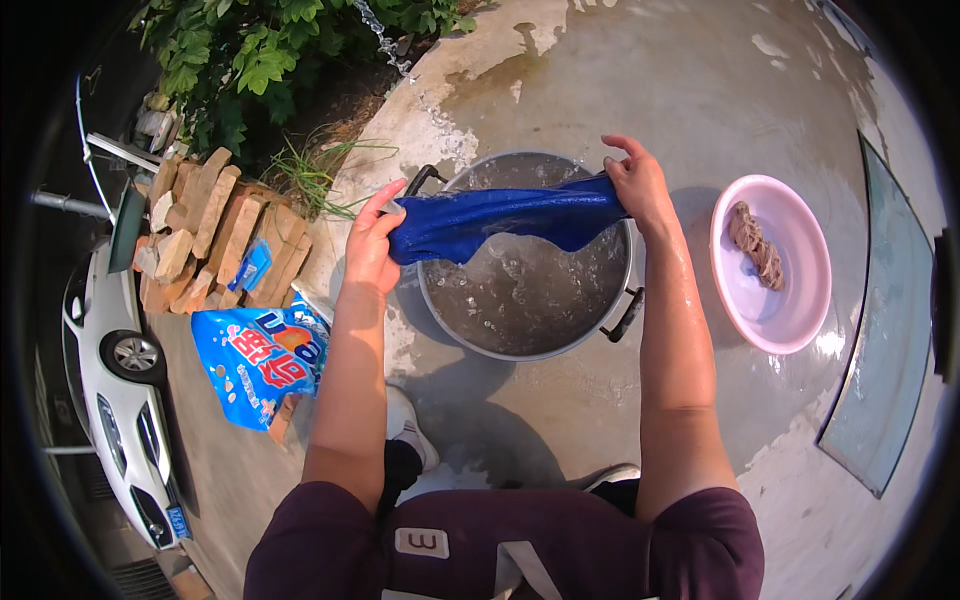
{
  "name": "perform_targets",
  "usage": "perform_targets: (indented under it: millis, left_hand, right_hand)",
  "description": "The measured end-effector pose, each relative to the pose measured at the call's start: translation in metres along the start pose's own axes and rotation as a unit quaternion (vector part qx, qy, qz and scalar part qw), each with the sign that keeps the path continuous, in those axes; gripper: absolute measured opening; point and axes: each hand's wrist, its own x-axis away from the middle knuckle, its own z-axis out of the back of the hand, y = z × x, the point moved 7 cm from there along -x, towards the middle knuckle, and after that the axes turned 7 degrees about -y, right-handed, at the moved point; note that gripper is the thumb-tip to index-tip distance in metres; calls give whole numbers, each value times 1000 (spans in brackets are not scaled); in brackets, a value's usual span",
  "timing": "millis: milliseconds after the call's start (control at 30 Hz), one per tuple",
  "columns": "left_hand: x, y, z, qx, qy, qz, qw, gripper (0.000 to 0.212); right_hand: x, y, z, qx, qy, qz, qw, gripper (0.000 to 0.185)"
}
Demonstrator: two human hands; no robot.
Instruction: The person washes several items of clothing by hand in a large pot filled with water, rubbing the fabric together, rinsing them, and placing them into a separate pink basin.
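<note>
A wet blue cloth [510, 214] is stretched out sideways between my two hands, above a round metal pot [495, 354] with black handles. My left hand [373, 244] grips its left end between thumb and fingers. At the other end, my right hand [637, 180] pinches the cloth's upper corner, some fingers lifted away. Greyish, bubbly water [517, 300] fills much of the pot, and the cloth hides part of it. The pot stands on wet concrete.
Right of the pot sits a pink plastic basin [810, 300] holding a twisted brown cloth [756, 247]. A blue detergent bag [255, 360] and stacked bricks [217, 225] lie left. Water [382, 41] arcs past leafy plants [262, 52]. A flat panel [877, 322] lies far right; a white car [120, 390] is parked left.
</note>
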Motion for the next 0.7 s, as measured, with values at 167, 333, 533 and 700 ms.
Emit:
perform_targets:
  millis: [167,333,533,700]
  left_hand:
    - [-3,5,-7,-87,12,-9,996,43]
    - [-10,-83,22,-119,26,77,990,48]
    - [29,-147,29,-207,43,334,919,58]
    - [44,-145,18,-229,127,242,934,64]
  right_hand:
    - [-2,10,4,119,30,7,992,33]
    - [-1,52,-33,251,3,22,968,32]
    - [50,46,-114,395,-213,-116,886,36]
    - [35,101,-144,332,-144,-104,926,25]
